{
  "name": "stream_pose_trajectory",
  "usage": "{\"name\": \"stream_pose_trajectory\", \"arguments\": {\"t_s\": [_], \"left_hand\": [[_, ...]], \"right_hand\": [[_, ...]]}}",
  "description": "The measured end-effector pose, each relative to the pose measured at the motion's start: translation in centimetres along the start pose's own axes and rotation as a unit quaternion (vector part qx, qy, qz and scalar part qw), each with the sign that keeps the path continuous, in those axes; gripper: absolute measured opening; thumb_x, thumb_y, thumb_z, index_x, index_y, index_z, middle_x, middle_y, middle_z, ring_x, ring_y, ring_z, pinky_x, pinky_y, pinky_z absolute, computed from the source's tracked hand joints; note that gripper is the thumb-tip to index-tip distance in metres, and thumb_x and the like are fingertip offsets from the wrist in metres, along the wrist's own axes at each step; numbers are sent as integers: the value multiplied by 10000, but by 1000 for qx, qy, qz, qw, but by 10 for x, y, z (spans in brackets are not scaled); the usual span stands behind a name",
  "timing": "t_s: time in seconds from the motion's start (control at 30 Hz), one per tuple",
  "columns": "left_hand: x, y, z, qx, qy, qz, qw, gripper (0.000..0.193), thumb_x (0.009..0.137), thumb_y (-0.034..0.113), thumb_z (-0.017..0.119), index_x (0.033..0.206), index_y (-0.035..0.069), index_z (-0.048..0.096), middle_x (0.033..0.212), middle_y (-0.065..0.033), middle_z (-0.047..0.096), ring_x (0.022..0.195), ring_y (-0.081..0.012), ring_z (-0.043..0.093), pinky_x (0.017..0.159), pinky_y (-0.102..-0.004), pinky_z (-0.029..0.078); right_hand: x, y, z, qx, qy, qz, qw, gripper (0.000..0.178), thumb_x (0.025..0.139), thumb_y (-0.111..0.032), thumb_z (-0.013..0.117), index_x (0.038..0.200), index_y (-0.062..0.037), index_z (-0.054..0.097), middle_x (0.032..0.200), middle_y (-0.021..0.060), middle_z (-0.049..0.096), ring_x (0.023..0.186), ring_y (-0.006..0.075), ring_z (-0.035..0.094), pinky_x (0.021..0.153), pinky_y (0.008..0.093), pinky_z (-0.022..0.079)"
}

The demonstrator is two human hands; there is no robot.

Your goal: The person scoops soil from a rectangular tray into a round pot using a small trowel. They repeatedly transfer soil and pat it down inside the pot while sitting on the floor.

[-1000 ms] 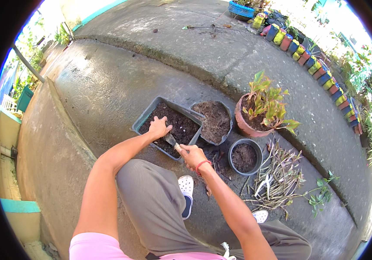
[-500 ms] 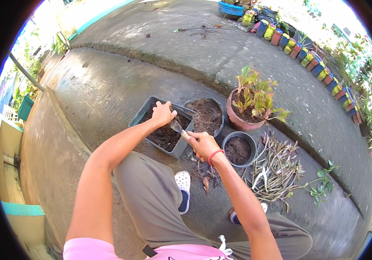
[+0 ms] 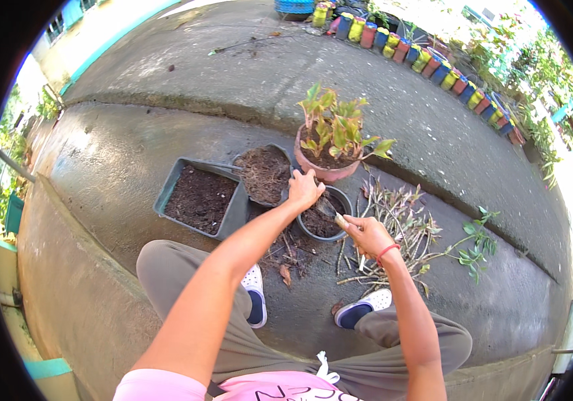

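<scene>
My right hand (image 3: pixel 366 235) is closed round the pale handle of a small hand trowel (image 3: pixel 327 206). The trowel's dirty blade dips into a round dark pot (image 3: pixel 349 198) of soil. Over that pot's upper left rim my left hand (image 3: pixel 305 192) is bent with its fingers apart, close to the blade; its fingertips are partly hidden. Left of the hands stands a rectangular grey planter (image 3: pixel 233 212) filled with dark soil. Between the two sits a round container (image 3: pixel 239 160) of soil and fine roots.
Behind the pots is a reddish pot (image 3: pixel 326 172) with a leafy plant. Cut stems (image 3: pixel 400 224) lie in a heap on the right, beside a green sprig (image 3: pixel 477 244). A raised concrete ledge (image 3: pixel 233 117) runs behind. Painted bottles (image 3: pixel 426 63) edge a garden bed.
Both hands and the trowel have gone from the rectangular planter to the round dark pot on the right. The view has swung, so the pots appear further left.
</scene>
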State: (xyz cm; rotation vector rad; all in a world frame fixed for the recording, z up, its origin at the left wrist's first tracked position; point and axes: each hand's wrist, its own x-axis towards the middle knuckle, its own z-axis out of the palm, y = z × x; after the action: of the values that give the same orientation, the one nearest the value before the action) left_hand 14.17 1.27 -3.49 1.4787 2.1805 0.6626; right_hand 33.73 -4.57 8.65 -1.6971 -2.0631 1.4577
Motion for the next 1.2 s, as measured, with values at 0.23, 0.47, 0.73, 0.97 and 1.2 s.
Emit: {"name": "stream_pose_trajectory", "arguments": {"t_s": [0.23,0.47,0.73,0.97,1.2], "left_hand": [[21,-35,93,-157,-104,-134,973,364,791,192,601,1142,138,520,1055,-179,545,963,-330,540,806,-420,468],[40,-52,91,-325,-193,-230,897,300,880,167,519,1130,2,498,1074,-109,519,852,-221,578,707,-389,564],[42,-41,82,-225,-246,-189,924,365,867,283,544,951,-73,545,771,-130,585,548,-212,590,475,-302,488],[50,-42,90,-146,-289,-202,924,153,761,64,456,756,-35,572,683,-106,530,547,-192,488,440,-345,371],[27,-44,98,172,-363,27,915,269,818,145,520,935,-83,601,896,-257,614,843,-405,602,719,-431,493]], "right_hand": [[35,79,16,-251,108,-133,953,256,838,-244,528,1066,-189,629,805,213,622,754,352,616,658,424,494],[25,71,15,-446,149,-126,874,369,847,-101,412,1133,-262,580,821,141,568,666,292,622,590,393,499],[4,44,-13,-410,112,-139,895,362,815,-144,500,1146,-270,572,816,139,576,666,294,616,593,396,498],[6,48,-28,-398,99,-130,903,362,793,-187,571,1147,-262,558,793,130,576,726,291,606,651,398,496],[14,64,-18,-345,92,-130,925,362,800,-166,567,1158,-222,548,886,187,590,747,339,616,655,424,500]]}}
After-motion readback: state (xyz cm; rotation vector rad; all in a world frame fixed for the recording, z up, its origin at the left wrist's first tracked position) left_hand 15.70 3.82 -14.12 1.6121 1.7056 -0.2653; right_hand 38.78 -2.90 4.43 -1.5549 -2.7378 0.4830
